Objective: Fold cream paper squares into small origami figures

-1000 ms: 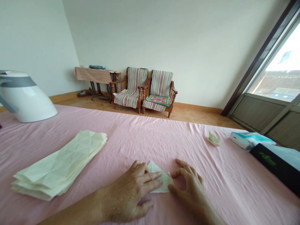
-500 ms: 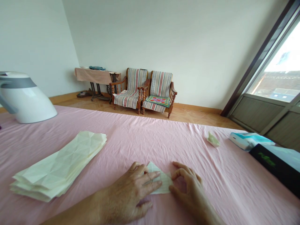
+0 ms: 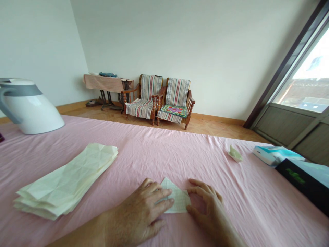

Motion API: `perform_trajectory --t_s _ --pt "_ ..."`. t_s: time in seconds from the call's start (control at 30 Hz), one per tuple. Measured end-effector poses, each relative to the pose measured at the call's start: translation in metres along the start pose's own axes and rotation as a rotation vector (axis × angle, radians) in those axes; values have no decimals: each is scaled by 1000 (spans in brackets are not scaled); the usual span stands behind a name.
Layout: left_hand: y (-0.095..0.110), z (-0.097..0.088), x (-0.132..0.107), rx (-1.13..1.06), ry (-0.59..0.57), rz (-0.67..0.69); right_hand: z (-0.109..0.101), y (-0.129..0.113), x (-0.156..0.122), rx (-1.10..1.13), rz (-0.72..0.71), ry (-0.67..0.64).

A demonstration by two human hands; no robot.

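A small piece of folded pale paper [image 3: 178,199] with a pointed top lies on the pink cloth in front of me. Stretched fingers of my left hand [image 3: 146,207] rest on its left part and cover that side. At the paper's right edge, my right hand [image 3: 208,202] has its thumb at the lower corner and its fingertips near the upper one, with a gap between them. To the left lies a stack of creased pale paper sheets [image 3: 69,176]. A small folded paper boat [image 3: 235,155] sits farther off to the right.
A white and grey jug [image 3: 38,109] stands at the left on the pink tablecloth [image 3: 159,154]. At the right are a blue and white packet [image 3: 277,154] and a black box [image 3: 300,180]. Two wooden armchairs [image 3: 151,96] stand beyond the table, by the wall.
The fingers of my left hand have drawn back slightly to the left, so more of the folded paper shows. My right hand stays at the paper's right edge.
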State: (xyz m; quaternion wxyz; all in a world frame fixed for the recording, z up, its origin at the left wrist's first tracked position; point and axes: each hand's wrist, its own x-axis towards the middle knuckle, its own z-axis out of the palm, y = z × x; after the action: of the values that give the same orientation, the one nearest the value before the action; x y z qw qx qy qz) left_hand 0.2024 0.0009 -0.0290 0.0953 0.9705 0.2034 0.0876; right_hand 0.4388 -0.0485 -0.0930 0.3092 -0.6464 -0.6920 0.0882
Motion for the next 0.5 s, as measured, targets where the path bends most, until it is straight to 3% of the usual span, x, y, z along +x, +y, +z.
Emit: perform_trajectory --t_s 0.3,0.5 --pt "-1 -2 -1 -11 -7 -6 -2 -3 -3 -13 -30 2" --pt "-2 -2 0 -8 -21 -3 -5 -4 -7 -99 -146 -6"
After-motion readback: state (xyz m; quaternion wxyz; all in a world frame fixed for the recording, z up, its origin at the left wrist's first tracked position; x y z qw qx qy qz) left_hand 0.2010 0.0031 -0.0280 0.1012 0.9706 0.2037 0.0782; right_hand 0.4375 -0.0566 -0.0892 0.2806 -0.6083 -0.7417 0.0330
